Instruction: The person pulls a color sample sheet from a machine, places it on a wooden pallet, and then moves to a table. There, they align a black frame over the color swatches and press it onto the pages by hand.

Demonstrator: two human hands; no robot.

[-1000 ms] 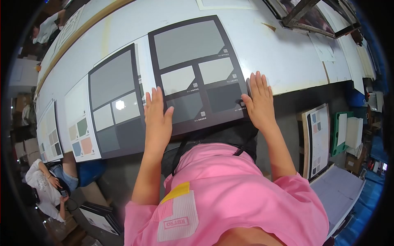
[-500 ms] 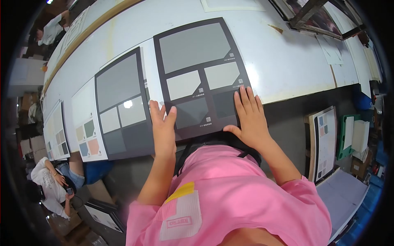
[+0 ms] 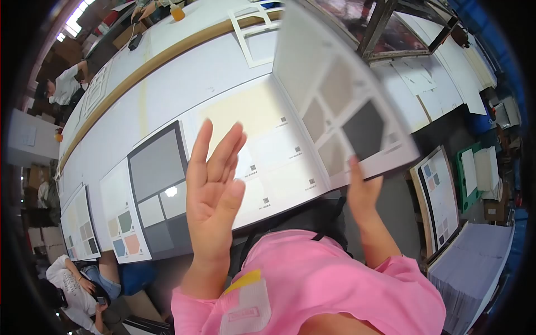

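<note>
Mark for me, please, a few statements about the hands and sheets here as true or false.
1. The right hand holds the lifted sheet at its lower edge. True.
2. The left hand lies flat on the table. False: it is up in the air, open, with nothing in its grip.
3. A cream sheet lies on the table below the lifted sheet. True.
4. The dark sheet is held up in the air. False: it lies flat on the table, left of the cream sheet.
</note>
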